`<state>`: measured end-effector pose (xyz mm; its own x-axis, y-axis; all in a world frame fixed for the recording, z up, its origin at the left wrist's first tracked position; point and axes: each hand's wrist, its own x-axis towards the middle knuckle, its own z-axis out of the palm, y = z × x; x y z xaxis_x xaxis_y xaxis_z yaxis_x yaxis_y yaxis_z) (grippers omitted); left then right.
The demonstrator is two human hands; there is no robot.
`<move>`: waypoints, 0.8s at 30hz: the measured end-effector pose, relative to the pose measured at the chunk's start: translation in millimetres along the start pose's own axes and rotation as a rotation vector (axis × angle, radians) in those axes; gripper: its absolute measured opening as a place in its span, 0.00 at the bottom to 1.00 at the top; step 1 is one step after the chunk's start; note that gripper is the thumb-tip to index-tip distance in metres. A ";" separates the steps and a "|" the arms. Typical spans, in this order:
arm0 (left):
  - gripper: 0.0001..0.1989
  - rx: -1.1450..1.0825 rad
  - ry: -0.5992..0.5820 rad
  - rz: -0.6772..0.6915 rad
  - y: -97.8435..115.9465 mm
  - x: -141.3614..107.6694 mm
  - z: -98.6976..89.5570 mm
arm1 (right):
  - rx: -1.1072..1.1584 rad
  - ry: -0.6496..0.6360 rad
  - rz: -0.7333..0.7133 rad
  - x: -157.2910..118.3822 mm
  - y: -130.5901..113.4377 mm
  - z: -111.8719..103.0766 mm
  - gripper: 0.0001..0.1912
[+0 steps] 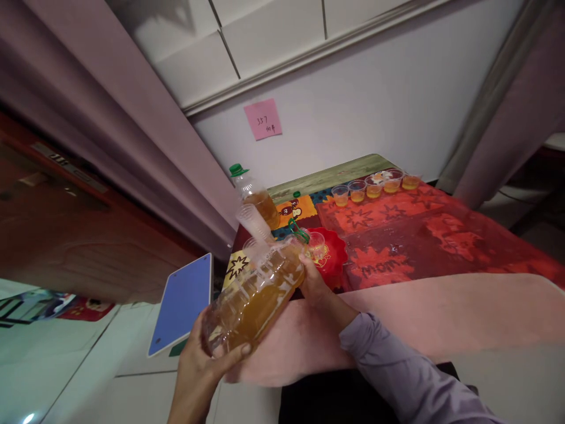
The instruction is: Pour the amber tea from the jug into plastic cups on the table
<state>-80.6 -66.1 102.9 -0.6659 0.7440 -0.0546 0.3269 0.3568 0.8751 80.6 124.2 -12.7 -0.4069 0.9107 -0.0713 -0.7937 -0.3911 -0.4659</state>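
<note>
the bottle (260, 294) is held aslant in both hands above the near left part of the table, its neck end raised and pointed toward the red tray (338, 252). its base is cupped by the left hand (209, 359), the thumb being laid across the near face and the fingers wrapped around the far side of the base. the upper end, just below the neck, is gripped by the right hand (315, 285); the thumb is pressed against the side, while most of the fingers are hidden by the bottle and the hand itself. so the bottle is lodged between the two hands, touched by both, and partly filled with amber liquid. a green ring (299, 231) is seen at the neck. a cup (316, 240) is set in the tray, near the neck; whether anything is being poured cannot be told. behind the bottle, a stack of cups (256, 224) is partly covered by it, and a second bottle (267, 209), topped by a green cap (239, 170), is stood upright. a loose cap (296, 194) is left near it. farther right, five cups (374, 188) are lined up with yellowish liquid inside
</note>
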 end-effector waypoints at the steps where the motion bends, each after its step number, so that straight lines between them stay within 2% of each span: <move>1: 0.68 0.002 0.006 -0.009 3.0 0.2 0.5 | 0.000 0.004 -0.007 1.0 0.5 -0.5 0.27; 6: 0.68 0.020 0.008 -0.031 12.5 1.3 0.5 | 0.008 -0.001 -0.013 3.6 1.6 -0.6 0.28; 17: 0.65 0.003 0.002 -0.014 13.5 1.9 -0.7 | 0.027 0.016 0.004 -1.2 -1.6 1.8 0.28; 24: 0.66 0.040 -0.015 -0.005 9.9 3.5 -4.2 | 0.011 0.011 -0.011 -0.9 -0.5 1.6 0.27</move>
<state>-82.5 -62.4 113.4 -0.6571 0.7509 -0.0662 0.3508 0.3824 0.8548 80.6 123.4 -11.0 -0.3935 0.9162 -0.0760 -0.8031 -0.3828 -0.4566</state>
